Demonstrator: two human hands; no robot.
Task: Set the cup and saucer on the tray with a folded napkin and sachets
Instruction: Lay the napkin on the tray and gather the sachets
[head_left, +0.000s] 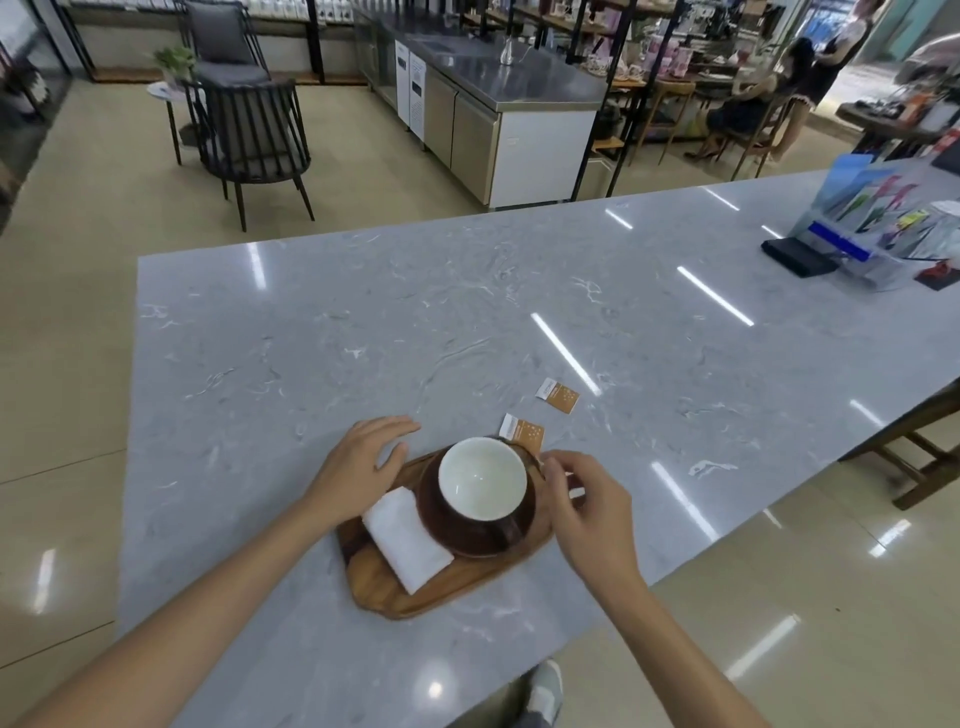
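Tray (441, 590), wooden and oval, is set near the front edge of the grey marble counter (311, 338). Folded white napkin (408, 540) is laid along the tray's left part, just beside the saucer. Brown saucer (470, 543) sits on the tray with the cup (482, 478) on it, upright, white inside and empty.

Right hand (587, 504) is held at the saucer's right side, fingers curled, thumb and forefinger pinched close together by the saucer rim; whether anything is gripped between them cannot be told. Left hand (363, 462) is open, fingers spread and relaxed, at the tray's far left edge with nothing held.

One orange-and-white sachet (522, 428) is seen flat on the counter just beyond the cup, touching or nearly touching the tray's far rim. Second sachet (557, 395) lies farther out on the counter, apart from the first.

Brochure holder (878, 218) stands at the counter's far right end.
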